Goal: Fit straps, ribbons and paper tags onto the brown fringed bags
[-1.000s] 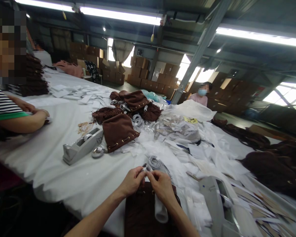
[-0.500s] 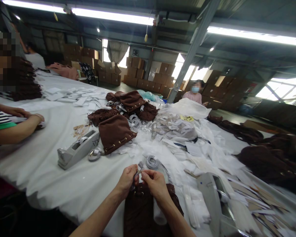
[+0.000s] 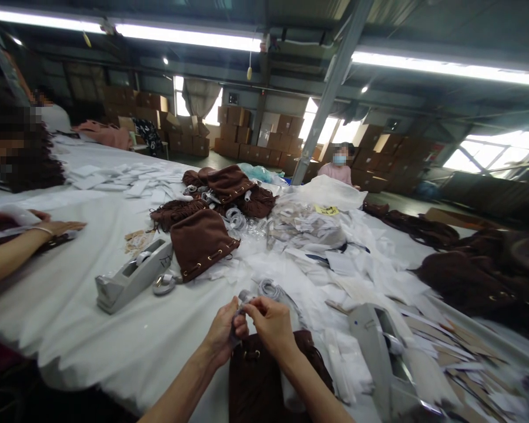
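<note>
My left hand [image 3: 224, 332] is closed round a slim grey piece [image 3: 244, 295] that looks wrapped in plastic; its upper end pokes out above the thumb. Fingertips of my right hand [image 3: 271, 326] pinch at that same piece, close against the left thumb. Just what the right fingers hold is too small to make out. Below both hands lies a dark brown fringed bag [image 3: 255, 382] with gold eyelets, partly covered by my right forearm. A coil of grey wrapped cord or strap [image 3: 271, 289] rests just beyond my hands.
Grey tape dispensers stand at left [image 3: 132, 279] and right [image 3: 379, 352]. Another brown bag [image 3: 203, 241] lies ahead, before a heap of bags. A plastic bag of white pieces [image 3: 300, 226] sits beyond. A co-worker's hand [image 3: 59, 228] is at far left.
My right fingers have moved left, closer to my left thumb, over the grey piece. The view has shifted slightly. At far left, the co-worker's hand has stretched out flatter.
</note>
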The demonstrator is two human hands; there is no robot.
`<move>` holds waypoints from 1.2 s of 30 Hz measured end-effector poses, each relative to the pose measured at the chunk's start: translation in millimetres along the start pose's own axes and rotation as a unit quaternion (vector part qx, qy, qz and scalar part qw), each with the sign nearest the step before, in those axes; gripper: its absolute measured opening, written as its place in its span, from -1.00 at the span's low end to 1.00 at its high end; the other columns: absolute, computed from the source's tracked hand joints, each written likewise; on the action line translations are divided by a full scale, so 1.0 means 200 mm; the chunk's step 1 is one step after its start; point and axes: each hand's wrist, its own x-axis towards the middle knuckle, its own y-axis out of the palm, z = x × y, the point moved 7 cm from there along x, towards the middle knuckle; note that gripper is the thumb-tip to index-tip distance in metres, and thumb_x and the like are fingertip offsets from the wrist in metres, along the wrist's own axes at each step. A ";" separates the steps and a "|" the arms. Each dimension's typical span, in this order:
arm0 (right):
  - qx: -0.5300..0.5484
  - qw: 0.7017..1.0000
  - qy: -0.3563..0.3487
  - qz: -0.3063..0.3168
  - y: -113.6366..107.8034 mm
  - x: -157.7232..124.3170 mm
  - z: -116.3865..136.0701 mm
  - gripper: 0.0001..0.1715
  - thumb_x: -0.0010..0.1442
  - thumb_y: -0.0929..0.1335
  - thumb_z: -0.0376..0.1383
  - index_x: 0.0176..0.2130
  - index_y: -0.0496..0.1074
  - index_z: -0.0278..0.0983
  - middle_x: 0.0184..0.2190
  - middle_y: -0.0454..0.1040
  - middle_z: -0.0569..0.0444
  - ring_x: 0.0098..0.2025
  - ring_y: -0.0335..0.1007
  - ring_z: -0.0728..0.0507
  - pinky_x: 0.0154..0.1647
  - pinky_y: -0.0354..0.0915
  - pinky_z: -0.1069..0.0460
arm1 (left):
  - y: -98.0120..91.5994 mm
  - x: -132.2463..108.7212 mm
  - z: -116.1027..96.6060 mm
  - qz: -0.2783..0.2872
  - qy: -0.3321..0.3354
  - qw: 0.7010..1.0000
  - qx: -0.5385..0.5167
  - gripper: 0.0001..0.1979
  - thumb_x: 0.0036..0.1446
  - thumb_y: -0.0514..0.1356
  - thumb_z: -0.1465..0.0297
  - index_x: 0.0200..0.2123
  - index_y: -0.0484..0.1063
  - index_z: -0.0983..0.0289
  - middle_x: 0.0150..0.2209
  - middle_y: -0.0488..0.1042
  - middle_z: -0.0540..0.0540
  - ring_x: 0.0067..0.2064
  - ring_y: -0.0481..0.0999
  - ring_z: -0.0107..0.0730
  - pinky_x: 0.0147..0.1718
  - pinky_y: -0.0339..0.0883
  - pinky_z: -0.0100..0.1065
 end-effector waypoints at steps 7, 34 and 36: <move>-0.078 0.996 -0.011 -0.036 -0.06 -0.03 -0.02 -0.65 0.20 0.26 -0.20 -0.51 0.47 -0.28 -0.61 0.45 0.07 -0.54 0.34 -0.06 -0.46 0.14 0.08 | -0.11 0.04 -0.02 -0.093 0.088 0.992 -0.007 -0.54 -0.06 0.31 0.03 -0.44 0.23 0.28 -0.68 0.08 -0.19 -0.66 0.07 -0.64 -0.64 -0.06 -0.52; 0.238 0.969 0.062 0.018 0.18 -0.11 0.01 -0.46 0.15 0.33 0.01 -0.05 0.38 -0.35 -0.71 0.22 0.27 -0.66 0.11 0.04 -0.62 0.10 0.14 | 0.00 0.00 -0.04 0.030 0.084 0.989 0.119 -0.58 0.01 0.27 0.04 -0.34 0.35 0.30 -0.67 0.22 -0.13 -0.67 0.12 -0.62 -0.68 -0.04 -0.52; 0.273 0.958 0.072 0.061 0.20 -0.11 0.00 -0.39 0.12 0.35 0.01 0.01 0.33 -0.34 -0.72 0.27 0.27 -0.69 0.14 0.04 -0.64 0.12 0.15 | -0.02 0.00 -0.04 0.044 0.068 0.989 0.127 -0.57 0.01 0.27 0.05 -0.26 0.33 0.28 -0.69 0.21 -0.15 -0.69 0.11 -0.62 -0.70 -0.04 -0.54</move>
